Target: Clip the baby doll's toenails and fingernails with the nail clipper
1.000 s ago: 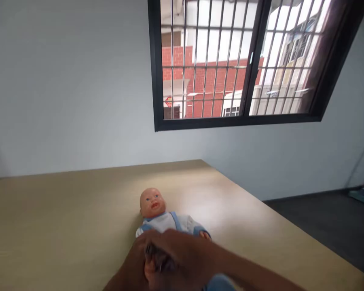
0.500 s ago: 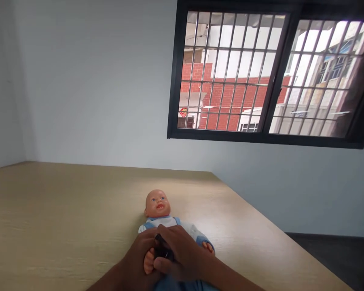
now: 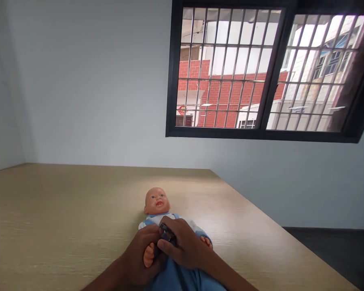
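A baby doll [image 3: 157, 201] lies face up on the table [image 3: 63, 210], belly hidden, legs cut off below. The left hand [image 3: 139, 252] clasps its mostly covered arm; the right hand [image 3: 184, 243] grips a half-hidden dark object [image 3: 168, 233], unidentifiable.

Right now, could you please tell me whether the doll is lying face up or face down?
Face up: the doll lies on the table with its eyes and open mouth in plain view.

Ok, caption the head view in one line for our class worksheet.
A doll lies on a table, left hand at its hand, right hand holding a small dark object.
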Motion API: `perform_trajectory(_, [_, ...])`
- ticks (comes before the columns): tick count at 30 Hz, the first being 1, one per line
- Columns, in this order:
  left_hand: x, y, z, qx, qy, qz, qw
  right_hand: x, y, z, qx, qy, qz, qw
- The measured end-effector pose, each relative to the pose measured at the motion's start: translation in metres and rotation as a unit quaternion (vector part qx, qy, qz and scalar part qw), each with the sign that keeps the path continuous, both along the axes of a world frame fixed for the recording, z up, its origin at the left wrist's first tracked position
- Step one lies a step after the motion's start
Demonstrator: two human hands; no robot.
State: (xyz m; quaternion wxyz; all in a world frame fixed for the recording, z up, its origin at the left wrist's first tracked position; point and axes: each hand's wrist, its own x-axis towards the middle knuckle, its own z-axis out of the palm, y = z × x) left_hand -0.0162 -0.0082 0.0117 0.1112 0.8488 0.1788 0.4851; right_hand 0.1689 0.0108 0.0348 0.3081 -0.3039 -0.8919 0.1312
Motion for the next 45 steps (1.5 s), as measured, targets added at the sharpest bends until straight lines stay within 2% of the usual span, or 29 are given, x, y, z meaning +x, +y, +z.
perform_trajectory(5, [0.001,-0.001,0.001,0.033,-0.029,0.013,0.999,0.001,0.002,-0.003,-0.005,0.004,-0.005,1.000])
perform_trajectory(9, [0.000,-0.001,0.003,0.009,0.001,-0.015,1.000,0.001,0.000,-0.001,-0.009,-0.011,-0.010,1.000])
perform_trajectory(13, [-0.004,0.005,-0.008,-0.009,0.005,0.006,1.000,0.000,0.000,0.000,-0.023,0.003,-0.068,0.997])
perform_trajectory(16, [-0.006,0.010,-0.017,-0.032,0.016,0.004,0.999,-0.001,0.002,0.000,-0.028,-0.024,-0.094,0.995])
perform_trajectory(26, [-0.007,0.008,-0.013,-0.023,0.011,-0.006,1.000,0.001,0.003,-0.003,-0.024,-0.031,-0.072,0.997])
perform_trajectory(34, [-0.007,0.007,-0.012,-0.052,0.027,-0.009,0.998,0.001,0.003,-0.002,-0.029,-0.030,-0.074,0.996])
perform_trajectory(45, [-0.007,0.008,-0.014,-0.032,0.012,-0.004,0.999,0.001,0.004,-0.003,-0.026,-0.033,-0.072,0.997])
